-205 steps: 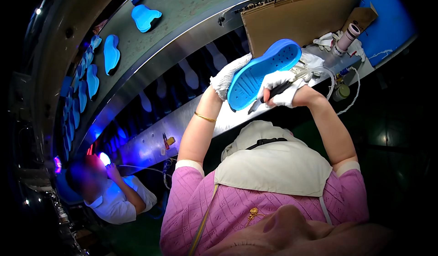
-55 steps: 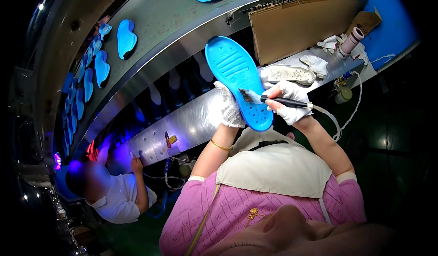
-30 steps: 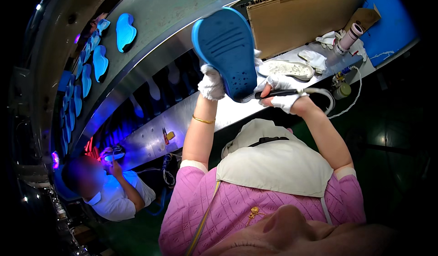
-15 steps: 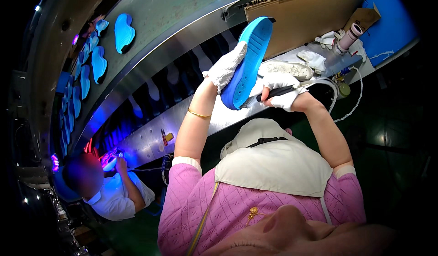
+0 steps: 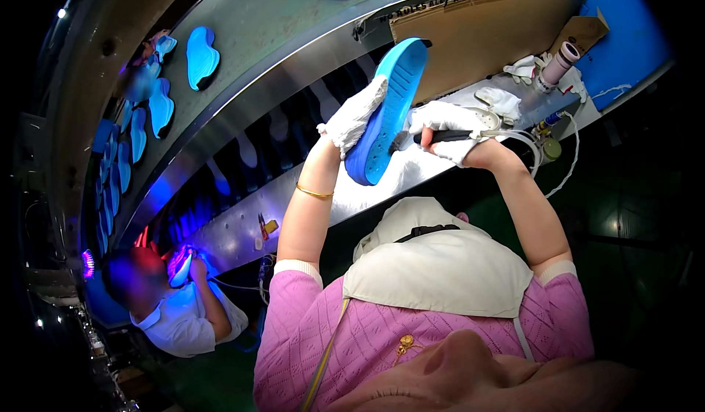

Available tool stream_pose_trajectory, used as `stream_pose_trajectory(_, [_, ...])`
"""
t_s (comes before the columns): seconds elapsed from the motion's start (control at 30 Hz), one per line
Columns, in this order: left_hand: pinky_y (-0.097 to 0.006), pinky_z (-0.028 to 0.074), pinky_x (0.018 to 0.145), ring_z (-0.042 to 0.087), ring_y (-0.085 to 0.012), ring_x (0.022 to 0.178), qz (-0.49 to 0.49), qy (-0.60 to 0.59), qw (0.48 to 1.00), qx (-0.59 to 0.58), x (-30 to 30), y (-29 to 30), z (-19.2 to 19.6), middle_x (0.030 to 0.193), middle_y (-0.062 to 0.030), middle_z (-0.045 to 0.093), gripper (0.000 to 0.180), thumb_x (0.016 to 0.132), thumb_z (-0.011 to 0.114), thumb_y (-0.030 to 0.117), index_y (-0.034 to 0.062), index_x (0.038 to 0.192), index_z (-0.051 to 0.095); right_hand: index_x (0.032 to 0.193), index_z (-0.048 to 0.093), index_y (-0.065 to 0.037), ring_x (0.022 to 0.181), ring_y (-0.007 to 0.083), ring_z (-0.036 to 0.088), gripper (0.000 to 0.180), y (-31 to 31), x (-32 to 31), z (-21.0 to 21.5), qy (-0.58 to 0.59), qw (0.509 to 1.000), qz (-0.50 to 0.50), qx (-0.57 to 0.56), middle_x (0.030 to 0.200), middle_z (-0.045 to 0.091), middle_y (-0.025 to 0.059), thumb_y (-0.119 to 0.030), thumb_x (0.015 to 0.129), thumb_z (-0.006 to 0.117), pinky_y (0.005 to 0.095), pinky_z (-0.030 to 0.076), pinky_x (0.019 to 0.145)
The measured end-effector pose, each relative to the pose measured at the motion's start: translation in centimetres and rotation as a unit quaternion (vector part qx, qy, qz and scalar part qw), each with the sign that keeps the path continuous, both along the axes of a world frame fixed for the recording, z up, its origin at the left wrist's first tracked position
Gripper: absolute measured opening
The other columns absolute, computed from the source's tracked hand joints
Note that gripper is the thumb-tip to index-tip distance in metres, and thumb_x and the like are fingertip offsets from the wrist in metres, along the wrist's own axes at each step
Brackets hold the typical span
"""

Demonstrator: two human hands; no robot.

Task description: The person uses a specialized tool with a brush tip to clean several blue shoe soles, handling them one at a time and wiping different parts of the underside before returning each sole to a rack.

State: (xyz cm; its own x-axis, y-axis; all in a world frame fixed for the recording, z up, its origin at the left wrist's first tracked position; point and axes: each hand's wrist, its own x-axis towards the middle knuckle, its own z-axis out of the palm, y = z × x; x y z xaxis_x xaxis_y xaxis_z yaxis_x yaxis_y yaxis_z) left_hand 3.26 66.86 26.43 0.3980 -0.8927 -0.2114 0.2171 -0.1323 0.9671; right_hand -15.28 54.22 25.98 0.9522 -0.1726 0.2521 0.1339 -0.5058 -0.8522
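My left hand [image 5: 356, 118], in a white glove, grips a blue shoe sole [image 5: 402, 81] by its left edge. The sole stands tilted, its light blue ridged and dotted face toward me and its darker blue side wall on the left. My right hand [image 5: 452, 129], gloved with bare fingertips showing, is closed round the black handle of a brush [image 5: 435, 137]. The dark bristles reach the sole's right edge near its lower end; whether they touch it I cannot tell. A pale tube runs from beside my right hand.
Blue soles [image 5: 202, 58] lie on a green conveyor belt [image 5: 250, 26] beyond a metal rail. Below it, a metal bench [image 5: 242, 217] carries a whitish dish [image 5: 487, 120], gloves [image 5: 521, 68] and a pink bottle [image 5: 562, 63]. A co-worker [image 5: 183, 316] works at left under violet light.
My left hand has brought the sole slightly left and down. The brush has shifted from the sole's lower end up along its right edge.
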Motion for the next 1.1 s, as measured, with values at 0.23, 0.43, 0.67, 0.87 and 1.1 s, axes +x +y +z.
stream_pose_trajectory(0.23, [-0.044,0.046,0.096,0.055,-0.0305,0.112,0.059,0.185,0.914,-0.356,-0.7,3.4,2.6,0.122,-0.0205,0.054,0.076,0.087,0.048,0.061,-0.0003,0.131,0.041,0.085,0.056,-0.005,0.077,0.0094,0.060,0.015,-1.2,-2.4,2.2,-0.089,0.983,-0.002,0.160,0.082,0.062,0.0040,0.000,0.079,0.069,0.0229,0.048,0.068])
stream_pose_trajectory(0.43, [-0.051,0.036,0.104,0.049,-0.0355,0.118,-0.010,0.415,0.886,-0.206,0.5,4.6,-4.1,0.132,-0.0240,0.046,0.093,0.081,0.041,0.074,-0.0031,0.134,0.040,0.090,0.058,-0.006,0.073,0.0061,0.056,0.018,0.9,-2.4,0.0,-0.105,0.971,-0.049,0.208,0.083,0.062,0.0017,-0.001,0.079,0.070,0.0207,0.046,0.066])
stream_pose_trajectory(0.67, [-0.052,0.041,0.102,0.057,-0.0373,0.109,-0.060,0.510,0.807,-0.293,-4.9,1.9,-6.8,0.120,-0.0238,0.056,0.059,0.086,0.053,0.038,-0.0019,0.130,0.045,0.089,0.052,-0.004,0.071,0.0072,0.058,0.015,0.5,-1.9,-1.5,-0.186,0.937,-0.126,0.269,0.082,0.061,0.0039,0.000,0.083,0.064,0.0207,0.047,0.064])
stream_pose_trajectory(0.87, [-0.039,0.053,0.086,0.060,-0.0261,0.102,-0.010,0.324,0.931,-0.168,-7.1,0.9,-7.7,0.120,-0.0160,0.056,0.074,0.085,0.051,0.062,0.0043,0.131,0.044,0.087,0.054,-0.004,0.069,0.0110,0.059,0.016,1.5,0.3,-1.4,-0.228,0.947,-0.162,0.157,0.077,0.059,0.0043,0.002,0.078,0.066,0.0236,0.048,0.064])
stream_pose_trajectory(1.1, [-0.040,0.052,0.086,0.059,-0.0261,0.101,0.027,0.345,0.911,-0.226,-6.8,0.5,-6.7,0.118,-0.0143,0.055,0.069,0.089,0.046,0.061,0.0064,0.132,0.042,0.086,0.056,-0.004,0.067,0.0106,0.059,0.011,2.4,-1.8,-0.6,-0.220,0.955,-0.148,0.132,0.075,0.059,0.0053,0.002,0.078,0.062,0.0239,0.049,0.063])
